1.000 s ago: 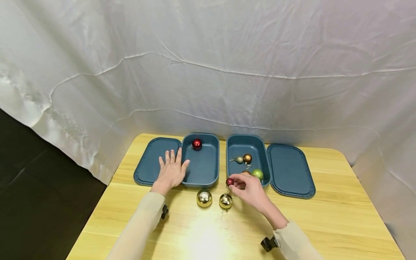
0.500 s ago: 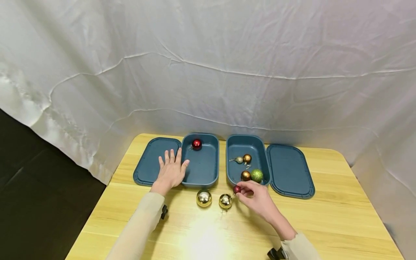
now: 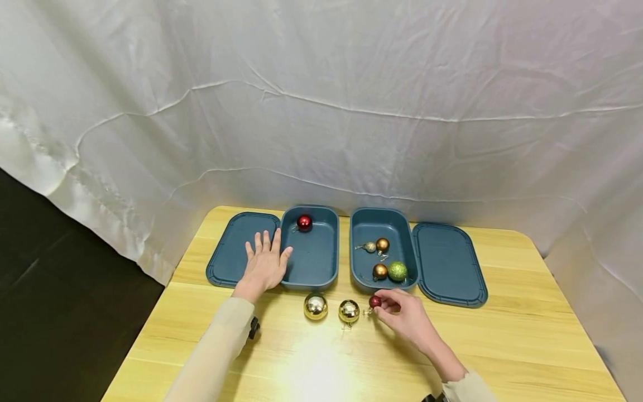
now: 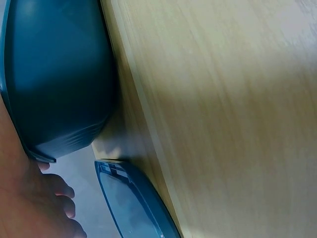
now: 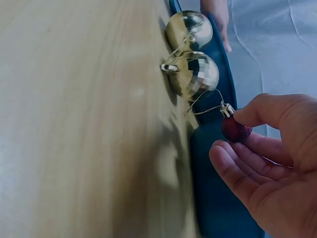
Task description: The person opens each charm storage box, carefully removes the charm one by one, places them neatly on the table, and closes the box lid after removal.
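Holding a small dark red ball in the right hand, pinched between thumb and fingers, just outside the near wall of the right box. Moved right and nearer in the last second, away from the far side of the gold mirror ball, and now apart from both that one and the plain gold ball farther left. Pointing left with a shiny cap and a loop of string (too thin to follow well from above). Cannot tell if touching the table or a bit above. Meaning, for the work: in neither box, still pinched, not let go. With that same move, opened up the view of a copper ball in the near part of the right box, right beside a green ball, with a second copper ball and a small pale gold ball farther back. Changed nothing with the left hand: spread out, fingers straight, gripping nothing, seemingly touching the left edge of the left box and reaching over the left lid. Inside that box, can see just one shiny red ball, far and left.
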`<state>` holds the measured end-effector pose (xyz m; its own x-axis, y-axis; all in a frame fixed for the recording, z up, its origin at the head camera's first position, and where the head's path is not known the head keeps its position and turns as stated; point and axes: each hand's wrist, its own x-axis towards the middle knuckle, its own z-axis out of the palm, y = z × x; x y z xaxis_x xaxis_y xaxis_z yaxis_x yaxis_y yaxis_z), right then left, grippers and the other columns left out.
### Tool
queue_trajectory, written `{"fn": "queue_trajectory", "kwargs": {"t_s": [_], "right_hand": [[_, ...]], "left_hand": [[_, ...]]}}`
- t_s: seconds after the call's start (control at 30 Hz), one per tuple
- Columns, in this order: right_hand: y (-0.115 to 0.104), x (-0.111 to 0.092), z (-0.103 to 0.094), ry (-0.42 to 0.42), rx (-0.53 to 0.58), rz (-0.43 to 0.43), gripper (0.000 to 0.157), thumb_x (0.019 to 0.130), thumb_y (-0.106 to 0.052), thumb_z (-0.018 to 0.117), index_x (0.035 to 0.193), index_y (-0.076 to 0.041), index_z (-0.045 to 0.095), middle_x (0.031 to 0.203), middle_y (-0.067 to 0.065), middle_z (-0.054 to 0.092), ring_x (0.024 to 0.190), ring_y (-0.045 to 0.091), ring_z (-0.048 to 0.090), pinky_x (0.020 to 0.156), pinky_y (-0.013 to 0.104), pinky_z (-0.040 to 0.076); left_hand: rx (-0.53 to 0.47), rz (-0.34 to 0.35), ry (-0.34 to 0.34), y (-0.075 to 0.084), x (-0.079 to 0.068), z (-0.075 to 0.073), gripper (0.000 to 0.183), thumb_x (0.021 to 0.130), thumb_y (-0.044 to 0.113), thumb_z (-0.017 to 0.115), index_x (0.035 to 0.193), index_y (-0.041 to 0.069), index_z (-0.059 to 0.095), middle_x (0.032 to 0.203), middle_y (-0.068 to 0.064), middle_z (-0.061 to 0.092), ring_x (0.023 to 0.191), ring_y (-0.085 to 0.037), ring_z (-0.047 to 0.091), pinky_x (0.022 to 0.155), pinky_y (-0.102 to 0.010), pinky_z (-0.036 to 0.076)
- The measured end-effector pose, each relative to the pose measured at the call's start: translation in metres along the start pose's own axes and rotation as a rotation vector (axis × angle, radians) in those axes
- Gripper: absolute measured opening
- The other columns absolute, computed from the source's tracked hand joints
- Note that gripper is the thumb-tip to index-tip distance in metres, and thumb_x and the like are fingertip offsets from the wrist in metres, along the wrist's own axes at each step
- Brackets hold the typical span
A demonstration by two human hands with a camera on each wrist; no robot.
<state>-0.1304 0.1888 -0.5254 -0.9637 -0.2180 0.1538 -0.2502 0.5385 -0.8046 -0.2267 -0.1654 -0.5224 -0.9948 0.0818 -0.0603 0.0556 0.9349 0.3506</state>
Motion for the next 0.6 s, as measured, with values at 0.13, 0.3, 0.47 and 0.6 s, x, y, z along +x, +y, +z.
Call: {"fn": "queue_trajectory", "kwargs": {"t_s": [0.13,0.3,0.47,0.6], "right_hand": [[0.005,-0.002,0.001,-0.005,-0.024,0.029,0.029,0.083,0.004,0.080,0.112,0.000,0.078,0.094,0.003,0.075,0.080,0.002,0.067,0.075,0.022,0.062],[0.008,-0.004,0.001,-0.013,-0.050,0.047,0.027,0.084,0.003,0.080,0.110,-0.001,0.079,0.095,0.002,0.075,0.079,0.003,0.067,0.073,0.020,0.060],[0.011,-0.006,0.001,-0.031,-0.071,0.082,0.028,0.084,0.002,0.080,0.112,-0.001,0.078,0.096,0.003,0.075,0.080,0.004,0.066,0.073,0.019,0.059],[0.013,-0.007,0.002,-0.042,-0.086,0.109,0.030,0.084,0.002,0.080,0.114,0.001,0.078,0.096,0.003,0.074,0.080,0.004,0.066,0.073,0.018,0.058]], "left_hand": [[-0.006,-0.002,-0.003,-0.001,0.000,0.001,0.071,0.115,0.047,0.029,0.171,0.009,0.008,0.173,-0.032,0.009,0.162,-0.053,0.000,0.126,-0.074,-0.001],[-0.010,-0.006,-0.010,-0.001,0.000,0.001,0.071,0.115,0.046,0.030,0.171,0.009,0.007,0.174,-0.031,0.009,0.162,-0.052,0.000,0.126,-0.074,-0.001],[-0.018,-0.005,-0.011,-0.002,0.001,0.001,0.071,0.115,0.047,0.030,0.171,0.009,0.007,0.173,-0.032,0.010,0.162,-0.052,0.000,0.126,-0.074,-0.001],[-0.007,-0.002,-0.009,-0.002,0.001,0.002,0.072,0.115,0.048,0.029,0.171,0.009,0.007,0.173,-0.032,0.011,0.162,-0.053,0.001,0.126,-0.074,0.001]]}}
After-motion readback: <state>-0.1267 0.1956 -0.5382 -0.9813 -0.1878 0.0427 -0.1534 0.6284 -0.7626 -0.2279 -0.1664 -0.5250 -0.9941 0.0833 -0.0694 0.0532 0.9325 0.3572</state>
